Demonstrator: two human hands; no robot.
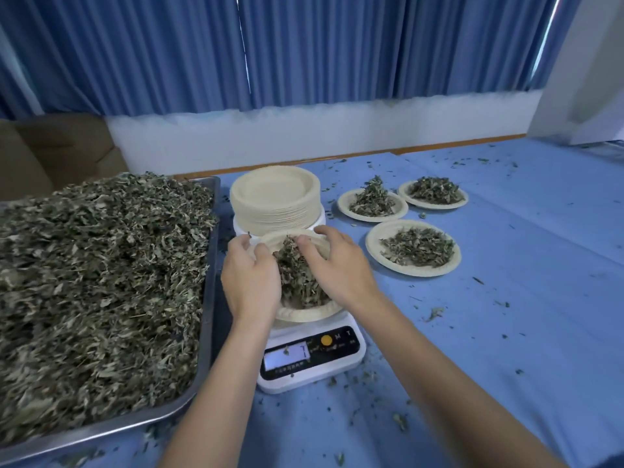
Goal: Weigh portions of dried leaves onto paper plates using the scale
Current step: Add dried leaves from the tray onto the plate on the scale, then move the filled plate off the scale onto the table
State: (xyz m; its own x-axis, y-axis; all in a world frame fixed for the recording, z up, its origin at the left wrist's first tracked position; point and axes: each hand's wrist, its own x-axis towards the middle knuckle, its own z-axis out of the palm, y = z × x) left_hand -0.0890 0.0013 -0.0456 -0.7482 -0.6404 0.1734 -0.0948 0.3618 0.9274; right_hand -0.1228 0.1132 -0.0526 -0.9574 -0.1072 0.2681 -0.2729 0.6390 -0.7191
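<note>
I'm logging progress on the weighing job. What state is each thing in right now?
Scale: switched on, display lit, reading not legible.
Plate on the scale: holds a heap of leaves.
Left hand: cupped against the heap.
Right hand: cupped against the heap.
Plate stack: unused, empty on top.
Three plates: filled, set aside.
Metal tray: heaped with leaves.
</note>
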